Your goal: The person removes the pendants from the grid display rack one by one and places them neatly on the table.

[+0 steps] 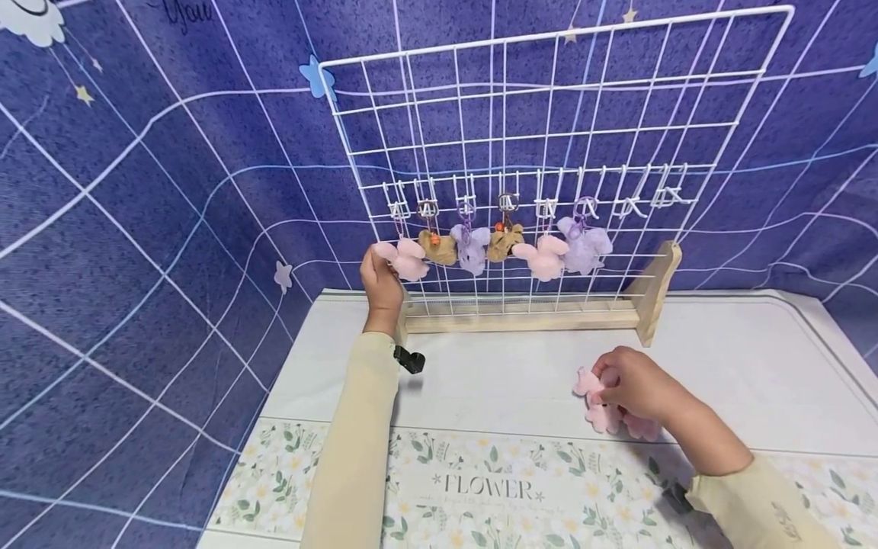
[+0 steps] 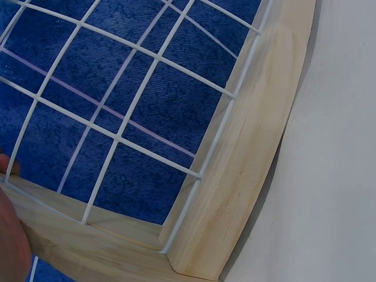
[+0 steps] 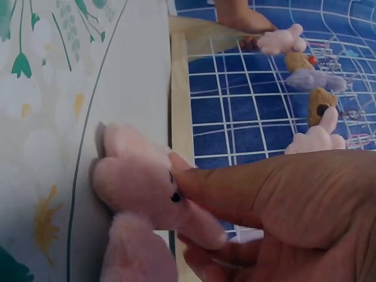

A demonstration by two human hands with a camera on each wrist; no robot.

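My left hand [image 1: 382, 286] grips the left wooden upright of a white wire grid rack [image 1: 521, 316], beside a hanging pink plush charm [image 1: 408, 261]. In the left wrist view only a bit of that hand shows at the left edge, on the wooden frame [image 2: 235, 153]. Low over the white table [image 1: 494, 374], my right hand [image 1: 638, 385] pinches a small pink plush charm [image 3: 138, 176] between thumb and fingers; its dark eye faces the thumb. More pink plush [image 3: 138, 252] lies just below it, partly under the hand in the head view.
Brown plush charms [image 1: 437, 248] and purple plush charms [image 1: 586, 245] hang with the pink ones in a row on the grid. Bare white hooks [image 1: 632, 206] are at the row's right end. A floral mat [image 1: 487, 488] covers the table's front; a blue patterned curtain [image 1: 171, 252] stands behind.
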